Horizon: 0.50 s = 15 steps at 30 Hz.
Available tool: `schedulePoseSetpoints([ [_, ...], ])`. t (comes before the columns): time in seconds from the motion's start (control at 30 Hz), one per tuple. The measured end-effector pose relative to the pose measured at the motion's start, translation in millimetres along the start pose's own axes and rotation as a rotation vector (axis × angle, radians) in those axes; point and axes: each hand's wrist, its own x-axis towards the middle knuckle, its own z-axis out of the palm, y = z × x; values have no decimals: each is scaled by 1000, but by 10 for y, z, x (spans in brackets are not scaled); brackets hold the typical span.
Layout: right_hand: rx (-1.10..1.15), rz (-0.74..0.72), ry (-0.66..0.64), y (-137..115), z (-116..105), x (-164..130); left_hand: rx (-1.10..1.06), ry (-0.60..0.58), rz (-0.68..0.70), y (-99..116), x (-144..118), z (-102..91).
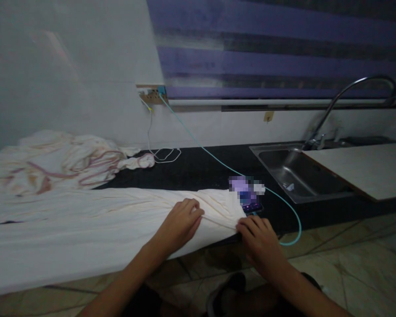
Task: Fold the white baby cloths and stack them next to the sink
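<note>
A long white cloth (86,229) lies spread along the dark counter and hangs over its front edge. Near the cloth's right end my left hand (184,220) pinches a fold of the fabric. My right hand (259,235) is closed on the cloth's right front corner. Between the two hands runs a raised crease. Just beyond my right hand, a phone (252,208) rests by the end of the cloth, partly covered and blurred out.
A crumpled white cloth with pink trim (69,160) is heaped at the back left. A teal cable (214,156) runs from the wall socket (152,94) across the counter and loops off the front. On the right are a steel sink (293,176), a tall faucet (330,108) and a pale board (366,169).
</note>
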Motion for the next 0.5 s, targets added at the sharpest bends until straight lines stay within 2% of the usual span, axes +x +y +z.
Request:
schedulePoseSetpoints([
  [0.1,-28,38,-14,-37,24,2,34,95,62,-54,-16,-15],
  [0.2,-61,58,-39,-66,19,22,59,221,152,-31,-25,-145],
  [0.27,-77,66,-60,-77,11,29,73,255,208,23,-39,-225],
  [0.33,-86,72,-74,-81,2,29,92,196,227,107,-65,-247],
  [0.5,-96,102,-88,-91,-39,36,120,-203,86,329,-161,-94],
])
